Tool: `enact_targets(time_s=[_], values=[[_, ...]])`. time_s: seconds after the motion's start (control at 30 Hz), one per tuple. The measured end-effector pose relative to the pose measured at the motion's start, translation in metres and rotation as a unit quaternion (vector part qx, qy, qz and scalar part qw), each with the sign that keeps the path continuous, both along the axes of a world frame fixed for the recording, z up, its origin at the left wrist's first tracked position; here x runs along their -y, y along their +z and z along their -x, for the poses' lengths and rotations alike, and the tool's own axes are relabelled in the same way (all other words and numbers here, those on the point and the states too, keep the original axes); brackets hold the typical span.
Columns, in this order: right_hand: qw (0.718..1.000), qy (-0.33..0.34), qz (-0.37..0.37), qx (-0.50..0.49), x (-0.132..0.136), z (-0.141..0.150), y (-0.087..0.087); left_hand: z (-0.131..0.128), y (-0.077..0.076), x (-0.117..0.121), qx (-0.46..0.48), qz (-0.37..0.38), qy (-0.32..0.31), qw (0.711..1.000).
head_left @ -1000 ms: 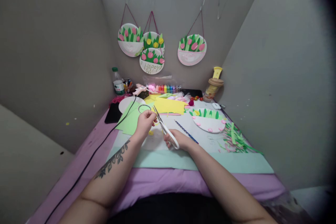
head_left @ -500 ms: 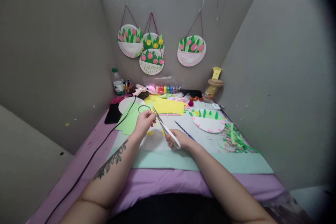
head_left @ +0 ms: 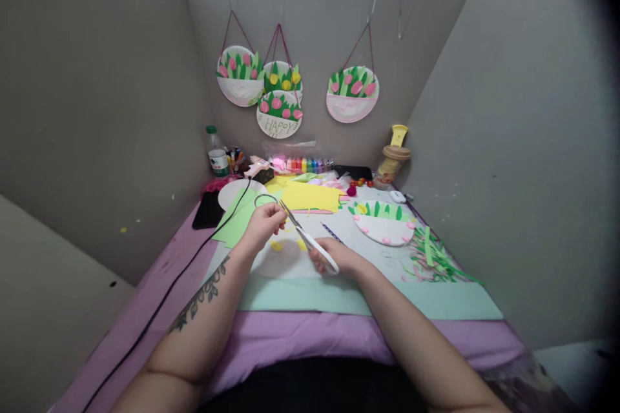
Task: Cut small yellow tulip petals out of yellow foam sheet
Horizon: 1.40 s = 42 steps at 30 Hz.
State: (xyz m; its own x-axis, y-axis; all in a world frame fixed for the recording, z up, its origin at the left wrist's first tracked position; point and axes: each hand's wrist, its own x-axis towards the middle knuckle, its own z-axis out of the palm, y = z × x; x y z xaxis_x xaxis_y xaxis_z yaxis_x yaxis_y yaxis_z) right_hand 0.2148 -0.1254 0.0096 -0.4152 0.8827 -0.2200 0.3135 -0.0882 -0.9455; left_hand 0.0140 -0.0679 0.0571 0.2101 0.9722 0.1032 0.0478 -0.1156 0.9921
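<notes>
My right hand (head_left: 339,258) grips the white handles of a pair of scissors (head_left: 310,242), blades pointing up and left. My left hand (head_left: 264,222) is pinched closed at the blade tips, holding something small that I cannot make out. Small yellow paper bits (head_left: 276,246) lie on a white paper plate (head_left: 283,261) just under both hands. A blue pencil (head_left: 332,232) lies right of the scissors.
Yellow paper sheets (head_left: 310,195) and green paper (head_left: 239,219) lie behind the hands. A decorated paper plate (head_left: 385,222) and green paper scraps (head_left: 431,258) sit to the right. Paint bottles (head_left: 303,163), a glue gun (head_left: 256,168) and a black cable (head_left: 159,303) are also here. Grey partition walls surround the table.
Both hands and the scissors have shifted slightly down and right; the blades have closed a little near the left fingers.
</notes>
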Motion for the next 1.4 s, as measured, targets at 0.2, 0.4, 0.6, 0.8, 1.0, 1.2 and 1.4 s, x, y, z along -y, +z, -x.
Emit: enact_targets(time_s=[0.2, 0.4, 0.6, 0.8, 1.0, 1.2, 1.4], values=[[1.0, 0.019, -0.021, 0.002, 0.002, -0.004, 0.005, 0.004, 0.003, 0.0, -0.018, 0.001, -0.013, 1.0], [0.999, 0.021, -0.022, 0.013, 0.004, -0.005, 0.01, 0.008, 0.004, -0.002, -0.032, -0.003, -0.038, 0.999], [1.0, 0.017, -0.02, 0.016, 0.006, -0.005, 0.014, 0.012, 0.006, -0.002, -0.042, -0.007, -0.06, 0.997], [1.0, -0.017, -0.011, 0.014, 0.002, -0.005, 0.011, 0.015, 0.008, -0.003, -0.041, -0.005, -0.068, 0.997], [0.997, -0.078, -0.015, -0.011, -0.007, -0.007, -0.001, 0.014, 0.008, -0.003, -0.021, -0.009, -0.046, 0.999], [0.997, -0.064, -0.041, 0.008, -0.008, 0.001, -0.011, 0.01, 0.005, -0.003, 0.001, -0.005, 0.0, 1.0], [0.965, -0.194, -0.126, 0.125, -0.015, -0.01, -0.009, 0.002, -0.002, -0.003, 0.016, -0.001, 0.019, 1.0]])
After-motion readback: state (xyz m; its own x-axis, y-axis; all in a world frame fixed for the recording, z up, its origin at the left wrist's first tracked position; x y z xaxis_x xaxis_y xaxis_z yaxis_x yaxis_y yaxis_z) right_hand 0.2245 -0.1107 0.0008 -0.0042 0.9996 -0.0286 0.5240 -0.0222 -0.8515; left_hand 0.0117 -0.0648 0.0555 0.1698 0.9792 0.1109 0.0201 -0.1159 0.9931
